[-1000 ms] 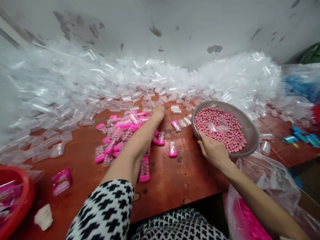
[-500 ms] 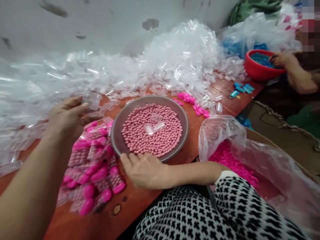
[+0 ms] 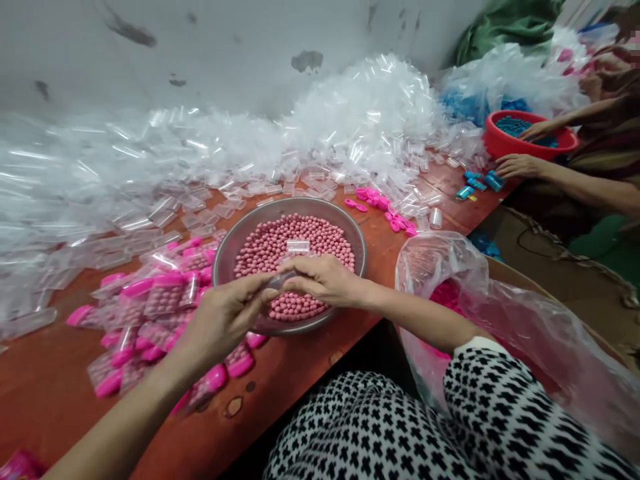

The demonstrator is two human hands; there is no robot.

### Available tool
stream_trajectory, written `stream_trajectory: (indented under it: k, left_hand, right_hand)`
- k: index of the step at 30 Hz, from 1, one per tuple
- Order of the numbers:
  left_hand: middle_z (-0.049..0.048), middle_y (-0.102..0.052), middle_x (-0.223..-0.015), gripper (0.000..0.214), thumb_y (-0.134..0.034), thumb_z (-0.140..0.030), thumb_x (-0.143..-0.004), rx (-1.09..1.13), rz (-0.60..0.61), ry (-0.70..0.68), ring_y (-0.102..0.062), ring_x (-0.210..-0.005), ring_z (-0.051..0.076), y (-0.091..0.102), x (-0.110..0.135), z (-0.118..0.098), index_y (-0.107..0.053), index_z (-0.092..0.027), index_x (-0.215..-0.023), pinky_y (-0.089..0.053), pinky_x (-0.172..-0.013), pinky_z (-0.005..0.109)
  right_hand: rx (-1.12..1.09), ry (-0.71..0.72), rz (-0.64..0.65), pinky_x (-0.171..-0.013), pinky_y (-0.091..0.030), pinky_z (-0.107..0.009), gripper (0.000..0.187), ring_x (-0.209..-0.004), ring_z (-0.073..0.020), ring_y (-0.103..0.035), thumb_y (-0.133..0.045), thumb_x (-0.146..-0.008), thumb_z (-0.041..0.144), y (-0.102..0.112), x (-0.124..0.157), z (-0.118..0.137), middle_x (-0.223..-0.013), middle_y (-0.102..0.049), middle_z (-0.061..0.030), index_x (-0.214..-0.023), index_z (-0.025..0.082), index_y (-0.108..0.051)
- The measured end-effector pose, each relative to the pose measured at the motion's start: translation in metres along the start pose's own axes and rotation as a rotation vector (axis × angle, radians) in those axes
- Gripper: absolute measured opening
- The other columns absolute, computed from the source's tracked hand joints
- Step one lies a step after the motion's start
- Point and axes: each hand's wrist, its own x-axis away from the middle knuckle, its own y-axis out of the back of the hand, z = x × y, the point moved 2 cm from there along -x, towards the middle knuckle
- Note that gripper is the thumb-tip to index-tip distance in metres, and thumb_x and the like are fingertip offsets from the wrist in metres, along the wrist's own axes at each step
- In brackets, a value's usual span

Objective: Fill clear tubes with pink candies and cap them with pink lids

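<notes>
Over the metal bowl (image 3: 361, 248) of pink beads (image 3: 320, 232), both my hands meet at a small clear plastic container (image 3: 281, 279). My left hand (image 3: 233, 308) pinches its left end. The fingers of my right hand (image 3: 327, 281) close on its other end, hiding part of it. Another clear container (image 3: 299, 247) lies on the beads just behind my fingers. Left of the bowl, partly under my left forearm, is a heap of bead-filled containers (image 3: 167, 297) with bright pink caps.
A large pile of clear containers (image 3: 370, 113) lines the wall. Loose pink caps (image 3: 375, 199) lie beyond the bowl. An open plastic bag (image 3: 440, 260) with pink pieces stands at right. A co-worker's hands are by a red basin (image 3: 530, 143) and blue containers (image 3: 477, 183).
My left hand has come right from the clear pile to the bowl with a container. My right hand has risen from the near rim over the beads. The co-worker's other hand now shows.
</notes>
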Motion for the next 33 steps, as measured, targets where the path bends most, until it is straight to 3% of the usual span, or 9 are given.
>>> stream_trajectory:
  k: [3, 8, 14, 19, 22, 25, 28, 31, 33]
  left_hand:
    - [0.0031, -0.075, -0.075, 0.024, -0.053, -0.035, -0.092, -0.104, 0.024, -0.135, -0.068, -0.060, 0.017, 0.000, 0.009, -0.008, -0.071, -0.020, -0.094, -0.050, -0.056, 0.023]
    - [-0.0016, -0.070, -0.064, 0.021, -0.051, -0.032, -0.095, -0.069, 0.076, -0.202, -0.063, -0.048, 0.013, 0.009, 0.023, -0.031, -0.070, -0.024, -0.088, -0.045, -0.047, 0.020]
    - [0.0020, -0.074, -0.079, 0.024, -0.049, -0.032, -0.096, -0.056, 0.113, -0.143, -0.067, -0.061, 0.014, 0.013, 0.032, -0.043, -0.071, -0.023, -0.096, -0.045, -0.053, 0.021]
    - [0.0005, -0.071, -0.083, 0.027, -0.051, -0.030, -0.092, 0.037, 0.200, 0.017, -0.063, -0.070, 0.013, 0.002, 0.007, -0.032, -0.064, -0.018, -0.112, -0.045, -0.063, 0.021]
    - [-0.0029, -0.062, -0.073, 0.022, -0.055, -0.032, -0.091, 0.150, 0.254, 0.086, -0.055, -0.064, 0.011, -0.004, -0.001, -0.029, -0.065, -0.017, -0.103, -0.039, -0.058, 0.019]
    - [-0.0040, -0.053, -0.065, 0.017, -0.054, -0.030, -0.092, 0.166, 0.278, 0.053, -0.048, -0.058, 0.009, -0.001, 0.015, -0.038, -0.060, -0.016, -0.083, -0.033, -0.054, 0.019]
    - [-0.0038, -0.054, -0.065, 0.023, -0.053, -0.036, -0.095, 0.146, 0.350, 0.061, -0.048, -0.056, 0.009, 0.011, 0.046, -0.047, -0.058, -0.018, -0.083, -0.033, -0.052, 0.020]
    - [-0.0038, -0.054, -0.062, 0.027, -0.051, -0.041, -0.096, 0.181, 0.225, 0.211, -0.049, -0.053, 0.010, 0.025, 0.059, -0.039, -0.057, -0.018, -0.081, -0.033, -0.049, 0.020]
    - [-0.0044, -0.053, -0.058, 0.029, -0.053, -0.042, -0.093, 0.230, 0.184, 0.268, -0.049, -0.050, 0.010, 0.027, 0.053, -0.027, -0.054, -0.018, -0.079, -0.033, -0.048, 0.020]
  right_hand:
    - [-0.151, -0.069, 0.099, -0.069, -0.047, -0.020, 0.018, -0.069, -0.0091, -0.063, -0.057, -0.096, 0.027, -0.001, 0.009, 0.003, -0.074, -0.067, 0.0026, -0.103, 0.015, -0.068]
    - [-0.055, 0.032, 0.130, -0.067, -0.045, -0.018, 0.018, -0.071, -0.0088, -0.063, -0.058, -0.096, 0.027, 0.005, 0.023, 0.021, -0.079, -0.070, -0.0003, -0.100, 0.014, -0.070]
    - [-0.031, 0.122, 0.092, -0.061, -0.046, -0.017, 0.022, -0.066, -0.0078, -0.064, -0.053, -0.098, 0.027, 0.018, 0.032, 0.039, -0.077, -0.073, -0.0004, -0.100, 0.015, -0.071]
    - [-0.010, 0.055, 0.031, -0.066, -0.049, -0.020, 0.019, -0.070, -0.0100, -0.066, -0.057, -0.094, 0.024, 0.022, 0.013, 0.025, -0.083, -0.074, -0.0012, -0.107, 0.016, -0.069]
    - [-0.013, 0.025, 0.024, -0.062, -0.049, -0.020, 0.022, -0.066, -0.0103, -0.065, -0.062, -0.091, 0.027, 0.016, 0.008, 0.021, -0.077, -0.072, -0.0001, -0.109, 0.015, -0.067]
    - [-0.007, 0.019, 0.053, -0.057, -0.048, -0.018, 0.014, -0.061, -0.0093, -0.065, -0.066, -0.090, 0.029, 0.019, 0.020, 0.032, -0.071, -0.072, 0.0011, -0.095, 0.017, -0.070]
    - [-0.066, 0.007, 0.044, -0.046, -0.045, -0.016, 0.013, -0.047, -0.0072, -0.061, -0.065, -0.092, 0.028, 0.034, 0.039, 0.047, -0.059, -0.068, 0.0042, -0.084, 0.020, -0.070]
    - [-0.053, -0.128, -0.188, -0.041, -0.046, -0.018, 0.017, -0.042, -0.0091, -0.060, -0.059, -0.095, 0.026, 0.056, 0.045, 0.047, -0.056, -0.065, 0.0043, -0.080, 0.021, -0.065]
    - [0.093, -0.072, -0.171, -0.048, -0.051, -0.023, 0.017, -0.051, -0.0121, -0.064, -0.061, -0.094, 0.032, 0.060, 0.037, 0.045, -0.065, -0.069, 0.0003, -0.082, 0.021, -0.065]
